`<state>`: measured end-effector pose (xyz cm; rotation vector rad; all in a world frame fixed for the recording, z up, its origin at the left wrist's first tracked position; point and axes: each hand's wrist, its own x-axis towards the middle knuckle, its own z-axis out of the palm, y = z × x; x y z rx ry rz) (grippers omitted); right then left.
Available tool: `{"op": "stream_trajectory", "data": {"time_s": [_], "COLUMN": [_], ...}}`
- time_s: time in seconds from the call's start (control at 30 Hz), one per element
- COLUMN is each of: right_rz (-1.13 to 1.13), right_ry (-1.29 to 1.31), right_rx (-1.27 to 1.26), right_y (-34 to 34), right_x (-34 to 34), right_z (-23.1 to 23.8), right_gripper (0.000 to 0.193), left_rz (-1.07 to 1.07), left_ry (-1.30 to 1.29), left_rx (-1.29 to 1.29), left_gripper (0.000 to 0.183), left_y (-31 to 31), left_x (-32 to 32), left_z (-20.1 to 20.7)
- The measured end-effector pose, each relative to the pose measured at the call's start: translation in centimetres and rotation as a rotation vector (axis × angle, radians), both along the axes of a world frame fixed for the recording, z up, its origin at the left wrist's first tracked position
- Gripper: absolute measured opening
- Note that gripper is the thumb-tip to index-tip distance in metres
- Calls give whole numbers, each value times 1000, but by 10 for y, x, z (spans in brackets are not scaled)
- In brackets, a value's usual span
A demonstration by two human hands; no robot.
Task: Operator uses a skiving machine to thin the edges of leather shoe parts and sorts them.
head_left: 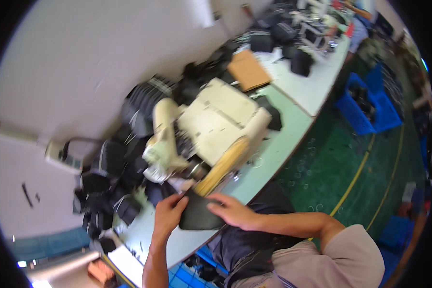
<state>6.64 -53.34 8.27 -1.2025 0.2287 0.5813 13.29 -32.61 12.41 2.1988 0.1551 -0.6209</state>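
Note:
A dark, flat, flexible piece of material [200, 214], leather or fabric I cannot tell, is held between my two hands at the table's near edge. My left hand [168, 211] pinches its left upper edge with thumb and fingers. On the other side, my right hand [231, 211] grips the upper right part, thumb on top. Just beyond the piece stands a cream sewing machine [221, 113], with a yellow strip [224, 164] along its near side. The machine's rounded head [164, 120] is at its left. Its needle area is too blurred to make out.
Bundles of black pieces [111, 159] are heaped along the wall, left of the machine. A brown cardboard sheet [248, 70] lies behind it on the pale table [293, 115]. Blue crates [365, 117] stand on the green floor at right. Another person [363, 21] is at the far end.

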Motion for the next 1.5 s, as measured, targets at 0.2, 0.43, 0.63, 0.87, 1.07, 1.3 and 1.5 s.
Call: {"op": "stream_trajectory", "data": {"time_s": [0.2, 0.43, 0.63, 0.87, 1.07, 1.3, 1.5], "right_rz": [-9, -155, -260, -315, -329, -348, -349], "right_ry": [107, 151, 66, 39, 47, 8, 87], "right_rx": [157, 237, 258, 288, 298, 320, 377], "right_y": [17, -5, 3, 5, 4, 6, 2], "right_x": [2, 9, 3, 2, 2, 0, -1], "right_z": [1, 5, 9, 8, 12, 8, 5], "right_gripper": [30, 30, 32, 33, 35, 37, 39], "left_rz": [196, 63, 170, 69, 47, 159, 81], "left_ry": [47, -50, 77, 21, -18, -40, -50], "left_rx": [50, 217, -230, 162, 103, -208, 191], "left_gripper": [30, 37, 33, 32, 35, 34, 33], "left_y": [12, -22, 2, -10, -5, 9, -21], "left_x": [-4, 21, 10, 24, 22, 10, 25], "left_z": [5, 13, 7, 9, 4, -4, 14]}}
